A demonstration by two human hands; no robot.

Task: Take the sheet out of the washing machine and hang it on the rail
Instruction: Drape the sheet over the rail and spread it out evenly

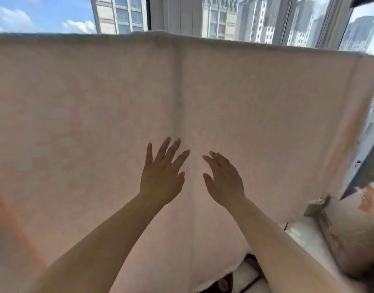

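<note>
Sunlit window (219, 15) — hands (192, 172) raised, splayed

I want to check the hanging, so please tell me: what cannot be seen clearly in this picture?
- Rail: head view, hidden under the fold of the sheet.
- Sheet's left end: cut off by the frame edge.
- Whether the left hand and right hand touch the sheet: cannot tell.
- Patterned object at right: blurred, cut off.
- Washing machine: out of view.
</note>
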